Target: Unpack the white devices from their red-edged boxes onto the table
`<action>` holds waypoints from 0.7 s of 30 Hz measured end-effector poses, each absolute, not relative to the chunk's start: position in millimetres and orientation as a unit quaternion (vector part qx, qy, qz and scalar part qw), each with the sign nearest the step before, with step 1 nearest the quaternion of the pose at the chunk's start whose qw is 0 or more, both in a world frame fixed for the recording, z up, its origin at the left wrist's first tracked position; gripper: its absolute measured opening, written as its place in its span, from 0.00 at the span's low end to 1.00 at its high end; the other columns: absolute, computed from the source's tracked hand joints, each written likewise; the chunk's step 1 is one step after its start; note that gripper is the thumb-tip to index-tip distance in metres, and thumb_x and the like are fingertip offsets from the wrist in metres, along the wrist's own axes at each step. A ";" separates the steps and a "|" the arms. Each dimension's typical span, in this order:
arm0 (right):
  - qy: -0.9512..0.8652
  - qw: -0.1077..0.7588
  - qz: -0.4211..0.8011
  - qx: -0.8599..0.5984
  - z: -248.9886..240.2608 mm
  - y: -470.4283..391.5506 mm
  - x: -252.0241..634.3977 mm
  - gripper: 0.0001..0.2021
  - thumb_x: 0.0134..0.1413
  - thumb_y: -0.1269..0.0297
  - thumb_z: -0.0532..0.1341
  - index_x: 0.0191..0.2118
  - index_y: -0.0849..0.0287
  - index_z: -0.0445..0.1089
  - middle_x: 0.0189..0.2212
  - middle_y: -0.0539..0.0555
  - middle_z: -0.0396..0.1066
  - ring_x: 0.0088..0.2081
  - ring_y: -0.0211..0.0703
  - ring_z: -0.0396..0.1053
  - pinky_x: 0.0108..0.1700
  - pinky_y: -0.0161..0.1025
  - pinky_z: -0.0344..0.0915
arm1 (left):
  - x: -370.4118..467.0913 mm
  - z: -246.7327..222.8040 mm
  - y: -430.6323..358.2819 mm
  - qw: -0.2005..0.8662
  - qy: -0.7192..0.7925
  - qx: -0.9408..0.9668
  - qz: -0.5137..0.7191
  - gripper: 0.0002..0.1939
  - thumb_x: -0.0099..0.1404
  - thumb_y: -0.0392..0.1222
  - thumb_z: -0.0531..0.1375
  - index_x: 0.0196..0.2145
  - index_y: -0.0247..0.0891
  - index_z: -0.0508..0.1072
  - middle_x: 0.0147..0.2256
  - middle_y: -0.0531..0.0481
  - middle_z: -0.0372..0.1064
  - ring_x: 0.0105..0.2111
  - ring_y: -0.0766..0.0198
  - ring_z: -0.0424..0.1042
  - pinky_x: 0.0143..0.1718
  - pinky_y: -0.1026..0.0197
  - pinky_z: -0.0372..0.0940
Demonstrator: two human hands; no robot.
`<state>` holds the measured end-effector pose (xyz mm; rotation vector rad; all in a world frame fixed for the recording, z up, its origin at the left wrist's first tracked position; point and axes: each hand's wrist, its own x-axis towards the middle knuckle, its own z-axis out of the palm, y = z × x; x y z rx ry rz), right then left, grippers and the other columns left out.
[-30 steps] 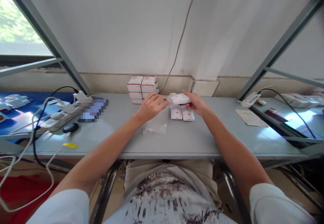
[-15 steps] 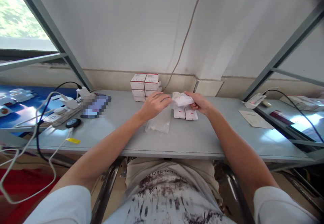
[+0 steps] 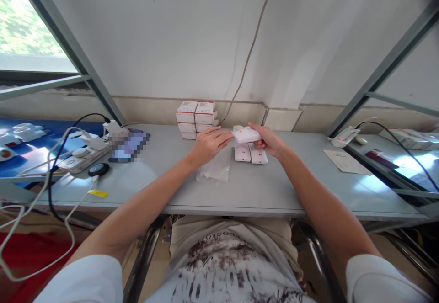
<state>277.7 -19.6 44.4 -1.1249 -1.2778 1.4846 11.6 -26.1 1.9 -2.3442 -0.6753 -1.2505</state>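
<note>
My right hand (image 3: 269, 141) is closed on the right end of a flat white device (image 3: 246, 134) with rounded corners and a small red logo, held above the table. Fingers stretched out, my left hand (image 3: 209, 146) reaches toward the device's left edge; its fingertips are at that edge, though firm contact is hard to make out. Below the held device, two similar white devices lie side by side, a left one (image 3: 242, 153) and a right one (image 3: 259, 156). A clear plastic bag (image 3: 215, 171) rests flat below my left hand.
Small white boxes with red edges (image 3: 195, 112) are stacked by the wall. Leftward lie a blurred-out phone (image 3: 130, 146), a power strip (image 3: 77, 158) with plugs and cables, and a round black gadget (image 3: 99, 169). A paper sheet (image 3: 345, 162) lies on the right.
My left fingertips have come to the left edge of the held device. That device has turned slightly, so its red logo now shows. The two devices on the table stay put.
</note>
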 end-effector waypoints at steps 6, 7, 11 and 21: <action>-0.524 0.434 0.588 -0.437 42.5 -22.7 271.6 0.22 0.62 0.46 0.73 0.30 0.56 0.68 0.19 0.45 0.58 0.18 0.30 0.50 0.15 0.31 0.46 | 14.6 5.9 -32.5 0.197 -0.298 -0.813 -0.460 0.11 0.83 0.44 0.59 0.46 0.42 0.82 0.46 0.48 0.86 0.45 0.60 0.84 0.52 0.52 0.74; -0.526 0.433 0.588 -0.435 42.1 -22.5 271.4 0.22 0.62 0.46 0.74 0.30 0.56 0.68 0.19 0.45 0.58 0.18 0.30 0.50 0.15 0.31 0.46 | 14.6 6.4 -33.2 0.193 -0.308 -0.812 -0.456 0.12 0.84 0.45 0.58 0.45 0.42 0.82 0.45 0.48 0.86 0.45 0.59 0.84 0.51 0.52 0.73; -0.523 0.432 0.594 -0.433 41.3 -20.9 272.8 0.23 0.60 0.46 0.75 0.29 0.56 0.67 0.19 0.45 0.58 0.18 0.30 0.50 0.15 0.31 0.46 | 13.1 7.3 -33.4 0.186 -0.318 -0.812 -0.452 0.14 0.84 0.45 0.57 0.44 0.42 0.81 0.44 0.48 0.85 0.44 0.59 0.83 0.50 0.52 0.71; -0.520 0.436 0.593 -0.434 40.3 -18.6 274.1 0.21 0.62 0.48 0.74 0.30 0.57 0.68 0.21 0.45 0.58 0.18 0.29 0.50 0.15 0.30 0.45 | 12.2 7.6 -31.7 0.212 -0.272 -0.808 -0.477 0.09 0.83 0.42 0.60 0.44 0.41 0.80 0.43 0.51 0.86 0.42 0.61 0.83 0.49 0.53 0.73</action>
